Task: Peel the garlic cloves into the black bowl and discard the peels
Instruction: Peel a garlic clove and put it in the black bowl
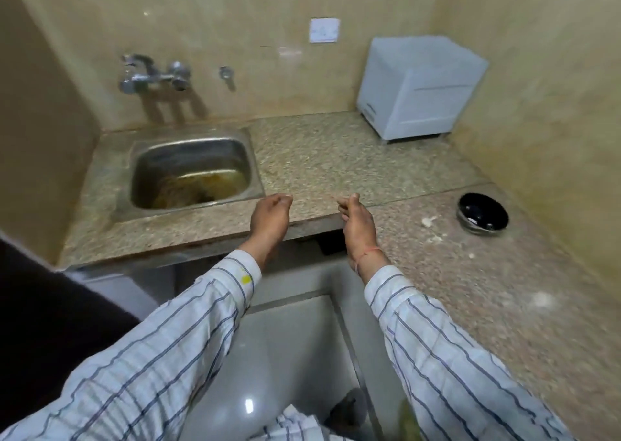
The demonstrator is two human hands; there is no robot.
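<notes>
Both hands curled, left hand [270,214], right hand [356,220], grip contents hidden

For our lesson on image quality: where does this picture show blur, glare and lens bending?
Head view: the tap and the bowl look soft; glare spots shine on the wall tiles and the floor; the counter edges bow outward from the wide lens.

Both arms reach forward in striped sleeves, the hands level with the worktop [336,158] edge. The left hand [270,217] is loosely curled, the right hand [356,222] pinched (contents, if any, too small to tell).
</notes>
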